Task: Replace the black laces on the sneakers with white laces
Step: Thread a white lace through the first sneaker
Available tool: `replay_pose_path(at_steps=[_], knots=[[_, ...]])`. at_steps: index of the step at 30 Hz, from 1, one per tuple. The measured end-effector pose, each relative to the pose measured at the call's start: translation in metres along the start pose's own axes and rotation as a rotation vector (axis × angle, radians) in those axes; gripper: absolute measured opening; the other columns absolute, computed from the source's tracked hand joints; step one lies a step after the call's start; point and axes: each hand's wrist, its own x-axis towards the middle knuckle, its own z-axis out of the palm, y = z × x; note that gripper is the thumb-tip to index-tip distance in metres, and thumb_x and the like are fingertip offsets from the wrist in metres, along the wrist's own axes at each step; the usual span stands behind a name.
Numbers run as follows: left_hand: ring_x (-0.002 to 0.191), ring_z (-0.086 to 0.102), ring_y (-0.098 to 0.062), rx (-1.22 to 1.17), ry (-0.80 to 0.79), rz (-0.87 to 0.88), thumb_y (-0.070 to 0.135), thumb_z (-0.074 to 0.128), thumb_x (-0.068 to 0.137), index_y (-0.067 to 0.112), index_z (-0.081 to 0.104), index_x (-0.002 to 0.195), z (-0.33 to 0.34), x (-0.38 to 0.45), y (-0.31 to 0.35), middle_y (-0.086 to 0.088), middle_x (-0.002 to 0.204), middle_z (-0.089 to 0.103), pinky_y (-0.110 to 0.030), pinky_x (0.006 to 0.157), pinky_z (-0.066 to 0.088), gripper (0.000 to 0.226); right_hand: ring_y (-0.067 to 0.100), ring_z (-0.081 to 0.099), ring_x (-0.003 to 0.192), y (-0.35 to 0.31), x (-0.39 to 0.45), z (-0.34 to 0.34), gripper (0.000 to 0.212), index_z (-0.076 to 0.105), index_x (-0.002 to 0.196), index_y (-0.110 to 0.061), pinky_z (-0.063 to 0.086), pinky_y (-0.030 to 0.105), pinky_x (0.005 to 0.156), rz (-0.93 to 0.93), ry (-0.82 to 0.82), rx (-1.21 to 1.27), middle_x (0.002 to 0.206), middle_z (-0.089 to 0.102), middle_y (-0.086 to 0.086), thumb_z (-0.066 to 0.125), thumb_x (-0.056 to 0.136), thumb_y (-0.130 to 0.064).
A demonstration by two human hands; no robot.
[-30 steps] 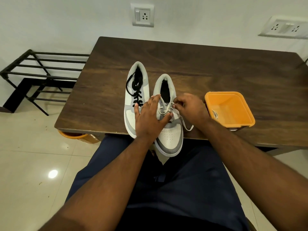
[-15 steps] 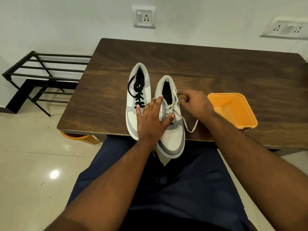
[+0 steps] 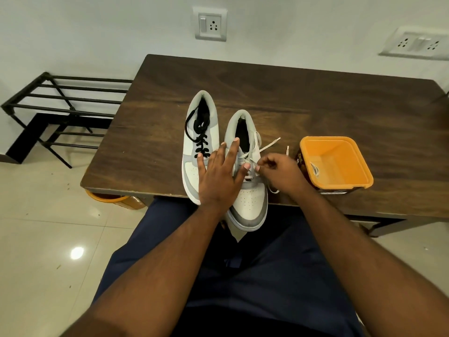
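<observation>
Two grey-and-white leather sneakers stand side by side, toes over the dark wooden table's (image 3: 315, 98) near edge. The left sneaker (image 3: 202, 122) keeps its black lace (image 3: 200, 139). The right sneaker (image 3: 252, 203) carries a loose white lace (image 3: 266, 147).

Dark brown wooden worktop (image 3: 315, 105) against pale grey wall (image 3: 97, 32). Two white switch-socket plates on wall (image 3: 211, 24), (image 3: 415, 43). Black metal slatted rack (image 3: 60, 108) at left. Glossy beige tiled floor (image 3: 36, 227), one bright light reflection (image 3: 77, 252).

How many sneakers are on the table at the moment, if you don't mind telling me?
2: the black-laced sneaker lies left, and the white-laced sneaker beside it, under the left hand and right hand.
</observation>
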Motion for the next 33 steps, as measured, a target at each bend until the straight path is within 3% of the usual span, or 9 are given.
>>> replay_pose_path(at_steps=[5, 11, 13, 16, 22, 25, 27, 29, 33], knots=[[0.140, 0.037, -0.015, -0.221, 0.024, -0.083, 0.052, 0.043, 0.099, 0.017, 0.024, 0.153, -0.001, 0.002, -0.001, 0.002, 0.152, 0.040, -0.042, 0.121, -0.002, 0.067, 0.014, 0.059, 0.067, -0.004, -0.022, 0.007, 0.017, 0.066, 0.077, -0.013, 0.051, 0.032, 0.066, 0.140, -0.090, 0.050, 0.071, 0.064, 0.004, 0.069, 0.088, -0.026], [0.104, 0.057, -0.015, -0.588, 0.123, -0.244, 0.039, 0.044, 0.099, 0.022, 0.063, 0.105, -0.028, -0.010, 0.014, 0.004, 0.110, 0.065, -0.040, 0.091, 0.044, 0.026, 0.005, 0.022, 0.039, -0.048, -0.048, -0.008, 0.021, 0.068, 0.096, -0.006, 0.013, 0.021, 0.042, 0.184, -0.507, 0.566, 0.054, 0.034, -0.003, 0.062, 0.093, -0.026], [0.093, 0.064, -0.015, -1.079, -0.011, -0.468, 0.034, 0.041, 0.105, 0.019, 0.064, 0.111, -0.043, -0.028, 0.030, -0.002, 0.102, 0.071, -0.033, 0.080, 0.048, 0.029, 0.004, 0.021, 0.038, -0.059, -0.048, -0.011, 0.024, 0.070, 0.104, -0.005, 0.012, 0.020, 0.042, 0.139, -0.446, 0.703, 0.053, 0.032, -0.003, 0.057, 0.095, -0.023], [0.101, 0.068, -0.021, -1.289, -0.218, -0.522, 0.040, 0.040, 0.102, 0.019, 0.062, 0.122, -0.053, -0.043, 0.037, -0.008, 0.103, 0.074, -0.032, 0.086, 0.049, 0.037, 0.004, 0.023, 0.037, -0.066, -0.041, -0.010, 0.022, 0.071, 0.105, -0.005, 0.016, 0.018, 0.040, 0.126, -0.283, 0.820, 0.053, 0.035, -0.002, 0.057, 0.096, -0.019], [0.063, 0.057, -0.014, -1.330, -0.238, -0.518, 0.017, 0.065, 0.091, 0.006, 0.071, 0.094, -0.059, -0.034, 0.032, -0.004, 0.068, 0.062, -0.029, 0.076, 0.052, 0.013, 0.005, 0.035, 0.036, -0.052, -0.026, -0.011, 0.016, 0.071, 0.080, -0.008, 0.029, 0.018, 0.037, 0.198, 0.070, 0.701, 0.047, 0.047, -0.006, 0.068, 0.089, -0.020], [0.055, 0.046, -0.010, -1.177, -0.161, -0.601, 0.020, 0.060, 0.097, 0.006, 0.073, 0.093, -0.059, -0.034, 0.026, 0.000, 0.058, 0.052, -0.023, 0.059, 0.047, 0.019, 0.007, 0.050, 0.052, -0.023, -0.025, -0.015, 0.021, 0.068, 0.067, -0.020, 0.045, 0.027, 0.055, 0.011, 0.367, 0.327, 0.057, 0.058, -0.010, 0.070, 0.087, -0.027], [0.050, 0.041, -0.007, -1.077, -0.161, -0.579, 0.023, 0.060, 0.097, 0.006, 0.073, 0.093, -0.060, -0.032, 0.024, 0.002, 0.054, 0.049, -0.018, 0.051, 0.039, 0.023, 0.005, 0.057, 0.068, -0.015, -0.031, -0.014, 0.015, 0.071, 0.098, -0.029, 0.053, 0.030, 0.066, -0.183, 0.320, 0.276, 0.093, 0.062, -0.015, 0.071, 0.087, -0.018], [0.047, 0.038, -0.006, -1.006, -0.207, -0.484, 0.023, 0.062, 0.096, 0.003, 0.074, 0.091, -0.060, -0.029, 0.025, 0.005, 0.051, 0.047, -0.017, 0.049, 0.034, 0.024, -0.003, 0.058, 0.073, -0.016, -0.036, -0.007, 0.050, 0.058, 0.126, -0.034, 0.053, 0.020, 0.067, -0.344, 0.068, 0.232, 0.120, 0.051, -0.024, 0.070, 0.086, -0.007], [0.045, 0.041, -0.006, -0.921, -0.256, -0.402, 0.022, 0.064, 0.094, 0.007, 0.074, 0.091, -0.066, -0.020, 0.022, 0.005, 0.051, 0.051, -0.020, 0.049, 0.034, 0.018, -0.008, 0.060, 0.078, -0.016, -0.033, 0.005, 0.027, 0.072, 0.109, -0.018, 0.048, 0.014, 0.068, -0.438, 0.136, 0.107, 0.100, 0.067, -0.011, 0.071, 0.085, -0.006]])
